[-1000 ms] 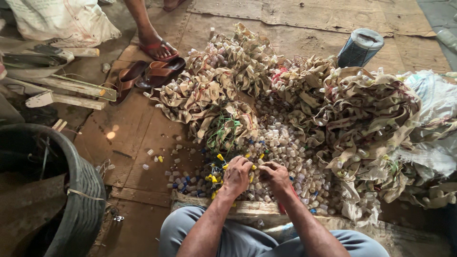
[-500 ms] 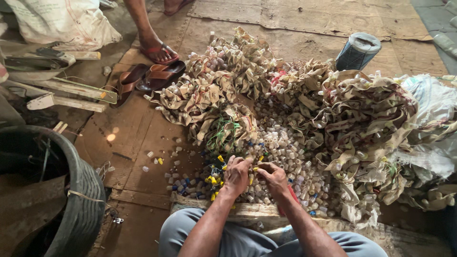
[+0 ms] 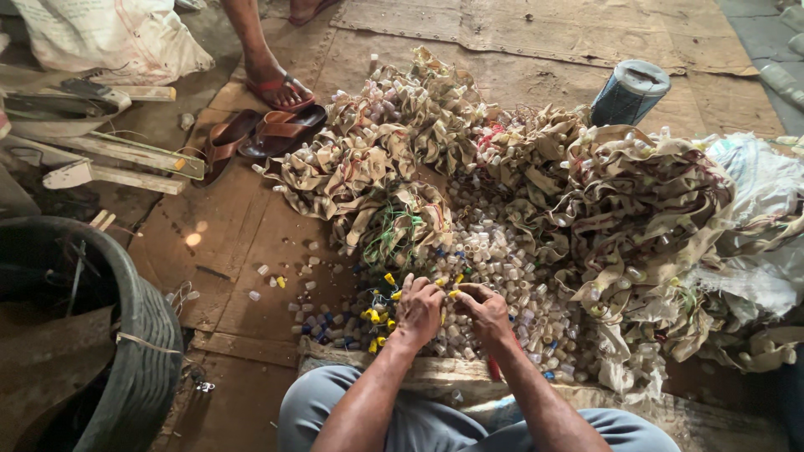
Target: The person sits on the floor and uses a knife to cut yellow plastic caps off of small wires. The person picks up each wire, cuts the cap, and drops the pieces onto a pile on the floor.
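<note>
Both hands barely shifted since earlier frame, fingertips kept together | left hand (image 3: 417,311) and right hand (image 3: 484,311) pinching small yellow plastic cap (image 3: 453,293) between them | loose heap of small white, yellow and blue caps (image 3: 494,276) beneath, mostly unsorted | tangled tan fabric strips studded with caps (image 3: 636,201) piled beyond, apparently untouched.

Brown sandals (image 3: 251,136), blue cylinder (image 3: 630,92), black tub (image 3: 126,335), white sack (image 3: 109,38).
</note>
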